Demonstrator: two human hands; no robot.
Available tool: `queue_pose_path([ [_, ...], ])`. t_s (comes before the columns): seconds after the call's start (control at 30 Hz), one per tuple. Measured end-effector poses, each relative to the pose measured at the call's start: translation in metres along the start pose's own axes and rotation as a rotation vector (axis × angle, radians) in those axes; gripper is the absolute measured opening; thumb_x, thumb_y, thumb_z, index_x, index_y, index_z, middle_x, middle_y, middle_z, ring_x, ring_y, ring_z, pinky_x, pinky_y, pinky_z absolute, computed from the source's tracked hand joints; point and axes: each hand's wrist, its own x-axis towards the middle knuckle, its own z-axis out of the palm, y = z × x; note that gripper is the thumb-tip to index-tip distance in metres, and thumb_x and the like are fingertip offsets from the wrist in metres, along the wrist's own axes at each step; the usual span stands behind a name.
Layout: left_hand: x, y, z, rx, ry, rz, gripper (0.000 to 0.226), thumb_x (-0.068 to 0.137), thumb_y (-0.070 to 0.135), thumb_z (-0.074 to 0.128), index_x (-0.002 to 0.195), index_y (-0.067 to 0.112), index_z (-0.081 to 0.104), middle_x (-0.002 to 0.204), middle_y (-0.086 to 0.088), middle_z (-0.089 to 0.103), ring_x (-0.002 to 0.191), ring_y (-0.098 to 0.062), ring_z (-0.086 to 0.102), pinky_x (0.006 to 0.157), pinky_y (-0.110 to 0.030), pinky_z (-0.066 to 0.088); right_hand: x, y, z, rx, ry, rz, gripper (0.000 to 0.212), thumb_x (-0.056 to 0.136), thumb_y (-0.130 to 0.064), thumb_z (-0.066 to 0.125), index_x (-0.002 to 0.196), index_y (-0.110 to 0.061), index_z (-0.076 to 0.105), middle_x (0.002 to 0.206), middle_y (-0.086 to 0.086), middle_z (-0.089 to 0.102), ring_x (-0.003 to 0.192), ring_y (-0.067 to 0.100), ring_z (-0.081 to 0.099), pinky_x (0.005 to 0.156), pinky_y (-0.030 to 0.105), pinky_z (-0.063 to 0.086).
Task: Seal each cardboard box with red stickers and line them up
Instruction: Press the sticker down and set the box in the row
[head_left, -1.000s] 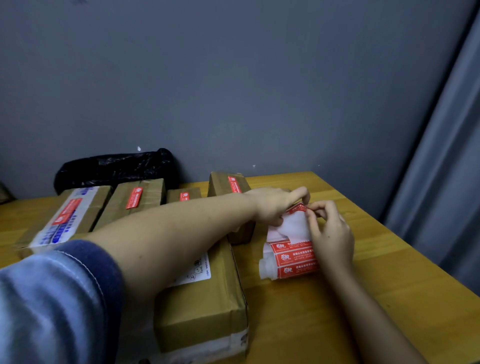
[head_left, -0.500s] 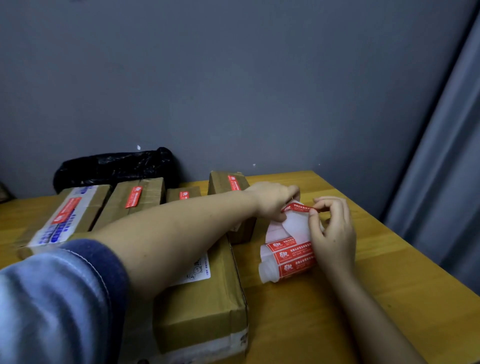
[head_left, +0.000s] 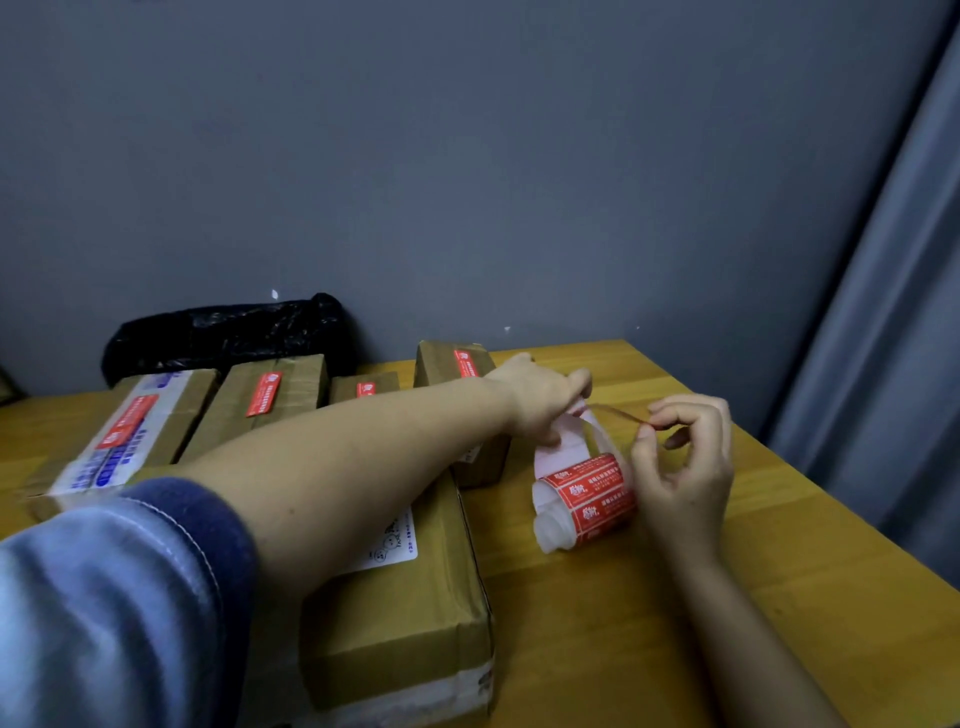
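A roll of red stickers (head_left: 587, 499) lies on the wooden table (head_left: 779, 597), its white backing strip (head_left: 558, 449) lifted. My left hand (head_left: 540, 397) pinches that backing strip. My right hand (head_left: 685, 457) pinches one end of a peeled red sticker (head_left: 615, 414), seen edge-on and stretched between the two hands. A cardboard box (head_left: 405, 597) with a white label and no red sticker lies under my left forearm. Several boxes with red stickers stand in a row behind: (head_left: 130, 426), (head_left: 270, 395), (head_left: 363, 387), (head_left: 457, 364).
A black plastic bag (head_left: 223, 332) lies against the grey wall behind the row. A grey curtain (head_left: 893, 338) hangs at the right, beyond the table's right edge.
My right hand has drawn the red sticker off the backing and moved right, away from my left hand. The left hand still holds the backing strip.
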Motion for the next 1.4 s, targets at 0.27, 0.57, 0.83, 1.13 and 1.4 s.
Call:
queue_pose_path([
  [0.27, 0.001, -0.006, 0.004, 0.056, -0.104, 0.064, 0.07, 0.088, 0.025, 0.06, 0.143, 0.014, 0.019, 0.149, -0.003, 0.033, 0.121, -0.023, 0.052, 0.11, -0.045, 0.024, -0.003, 0.012, 0.003, 0.171, 0.111, 0.423, 0.033, 0.088, -0.01, 0.051, 0.118, -0.024, 0.049, 0.111, 0.005, 0.05, 0.08, 0.001, 0.051, 0.07, 0.013, 0.042],
  [0.57, -0.008, -0.004, -0.007, -0.141, -0.189, 0.036, 0.069, 0.083, 0.019, 0.065, 0.141, 0.022, 0.027, 0.139, 0.004, 0.049, 0.117, -0.019, 0.054, 0.098, -0.034, 0.039, -0.016, 0.028, 0.01, 0.191, -0.335, 0.609, 0.089, 0.076, -0.025, 0.066, 0.148, -0.031, 0.013, 0.113, 0.0, 0.057, 0.104, 0.012, 0.055, 0.085, 0.025, 0.047],
  [0.83, -0.022, -0.014, -0.018, -0.198, -0.016, -0.078, 0.037, 0.091, 0.013, 0.046, 0.127, 0.02, 0.043, 0.122, 0.006, 0.059, 0.11, -0.016, 0.056, 0.084, -0.027, 0.036, -0.025, 0.012, 0.016, -0.114, -0.705, 0.369, 0.113, 0.069, -0.026, 0.081, 0.146, -0.042, 0.0, 0.125, -0.02, 0.051, 0.128, 0.015, 0.043, 0.103, 0.037, 0.029],
  [1.13, -0.041, -0.02, -0.031, -0.142, 0.082, -0.057, 0.042, 0.088, 0.015, 0.05, 0.13, 0.02, 0.046, 0.129, -0.004, 0.052, 0.115, -0.023, 0.054, 0.093, -0.035, 0.04, -0.023, 0.007, 0.036, -0.347, -0.573, 0.447, 0.102, 0.078, -0.042, 0.073, 0.152, -0.025, 0.006, 0.14, 0.002, 0.047, 0.13, 0.024, 0.039, 0.103, 0.042, 0.035],
  [1.4, -0.08, -0.034, -0.059, -0.341, 0.236, -0.223, 0.018, 0.089, 0.023, 0.053, 0.101, 0.022, 0.066, 0.11, 0.005, 0.062, 0.104, -0.016, 0.058, 0.089, -0.034, 0.047, -0.001, -0.028, 0.014, -0.191, -0.161, 0.296, 0.037, 0.089, -0.024, 0.065, 0.125, -0.018, 0.056, 0.125, 0.003, 0.049, 0.117, 0.024, 0.049, 0.101, 0.046, 0.04],
])
